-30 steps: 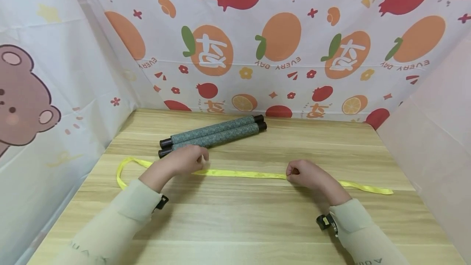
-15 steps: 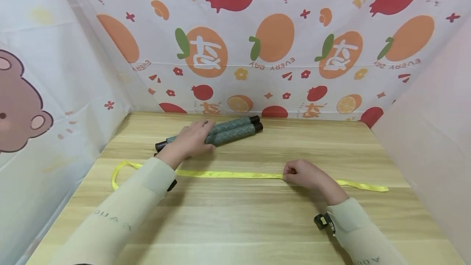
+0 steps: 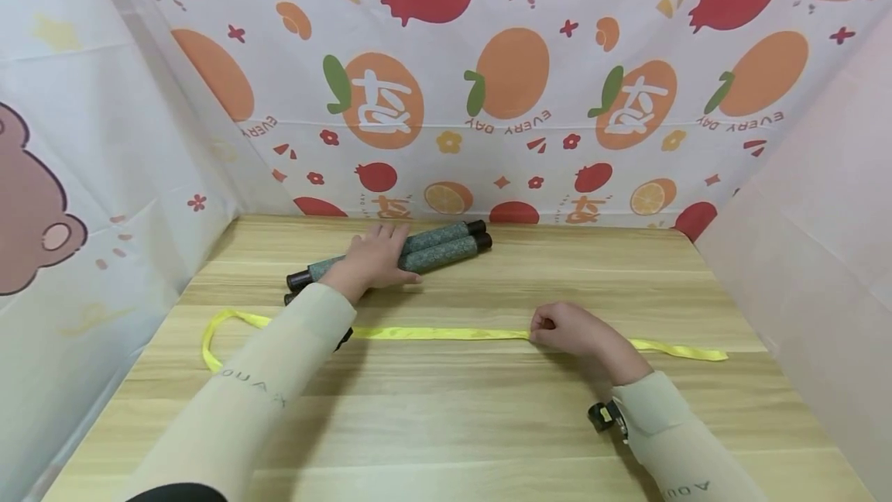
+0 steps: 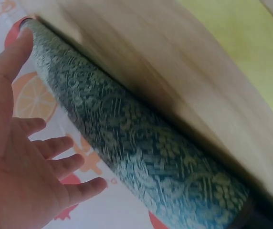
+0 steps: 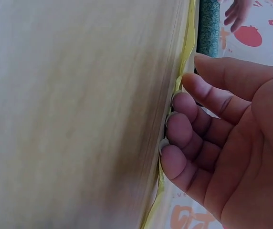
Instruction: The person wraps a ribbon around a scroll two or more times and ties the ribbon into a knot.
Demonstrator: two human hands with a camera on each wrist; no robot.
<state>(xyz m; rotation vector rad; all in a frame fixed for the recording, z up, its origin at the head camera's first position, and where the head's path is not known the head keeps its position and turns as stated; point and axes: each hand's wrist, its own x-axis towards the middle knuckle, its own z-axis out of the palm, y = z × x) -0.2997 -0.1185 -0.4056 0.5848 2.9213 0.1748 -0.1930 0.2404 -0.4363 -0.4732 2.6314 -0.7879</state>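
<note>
The left hand (image 3: 379, 258) lies open with fingers spread over two green patterned rolls (image 3: 440, 253), left of centre on the far part of the table (image 3: 446, 417); whether it touches them cannot be told. Nearer than the rolls, a yellow ribbon (image 3: 439, 333) runs from left to right, passing beneath the left sleeve (image 3: 279, 386) and curving into a loop at the far left. The right hand (image 3: 574, 329) is at the ribbon, fingers bent and fingertips against it; whether thumb and forefinger pinch it is unclear. The ribbon's loose end extends right, beyond that hand.
</note>
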